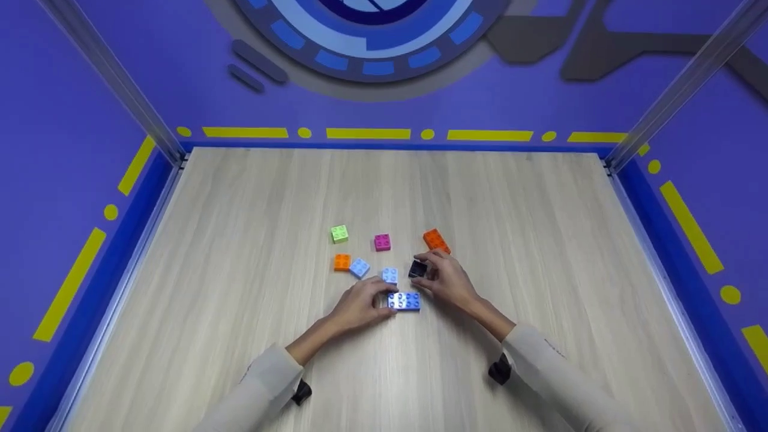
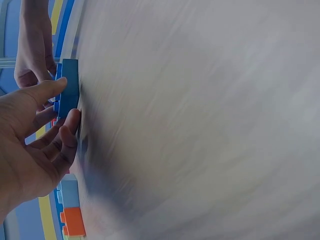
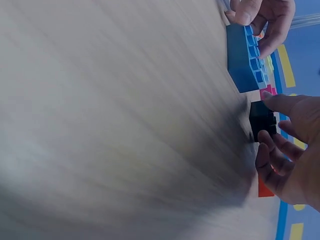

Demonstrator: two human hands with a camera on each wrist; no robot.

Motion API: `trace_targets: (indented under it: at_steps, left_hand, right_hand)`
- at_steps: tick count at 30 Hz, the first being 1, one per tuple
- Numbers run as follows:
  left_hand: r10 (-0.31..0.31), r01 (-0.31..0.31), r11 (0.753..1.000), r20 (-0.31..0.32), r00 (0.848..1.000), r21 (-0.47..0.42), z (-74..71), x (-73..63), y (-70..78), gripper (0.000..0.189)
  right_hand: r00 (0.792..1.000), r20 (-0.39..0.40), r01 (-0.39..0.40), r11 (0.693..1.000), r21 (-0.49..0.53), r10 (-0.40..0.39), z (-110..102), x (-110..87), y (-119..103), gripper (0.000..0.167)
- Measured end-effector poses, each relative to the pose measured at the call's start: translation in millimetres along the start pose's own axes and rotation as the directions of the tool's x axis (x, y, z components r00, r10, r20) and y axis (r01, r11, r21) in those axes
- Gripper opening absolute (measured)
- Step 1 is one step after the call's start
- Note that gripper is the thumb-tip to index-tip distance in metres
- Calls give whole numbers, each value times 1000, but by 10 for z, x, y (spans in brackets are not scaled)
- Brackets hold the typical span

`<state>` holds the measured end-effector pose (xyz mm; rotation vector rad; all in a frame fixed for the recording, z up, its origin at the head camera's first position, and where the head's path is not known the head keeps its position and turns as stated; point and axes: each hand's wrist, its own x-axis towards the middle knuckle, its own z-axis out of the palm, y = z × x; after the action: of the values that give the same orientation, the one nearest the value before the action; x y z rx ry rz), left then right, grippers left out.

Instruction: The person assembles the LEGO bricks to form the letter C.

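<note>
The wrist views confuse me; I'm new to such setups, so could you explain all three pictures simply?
No machine here, just a person's bare hands. The wide picture comes from a camera on the head, looking down; the two tilted ones come from a camera on each wrist. On the table are a lime brick, a magenta one, an orange one, a red-orange one and two light blue ones. The left hand pinches one end of the long blue brick; the right hand pinches the black brick.
</note>
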<state>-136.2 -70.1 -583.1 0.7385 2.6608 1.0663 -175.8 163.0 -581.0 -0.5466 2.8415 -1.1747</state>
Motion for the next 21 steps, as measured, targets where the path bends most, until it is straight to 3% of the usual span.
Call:
trace_targets:
  at_steps: [6, 21]
  left_hand:
    - [-1, 1, 1000, -3, 1000, -11, -10, 8, -24, 41]
    - [7, -7, 1000, -8, 1000, -3, -9, 16, -11, 37]
  right_hand:
    - [1000, -1, 0, 1000, -9, 0, 60, 30, 1, 40]
    - [999, 50, -14, 1000, 19, 13, -35, -88, 105, 39]
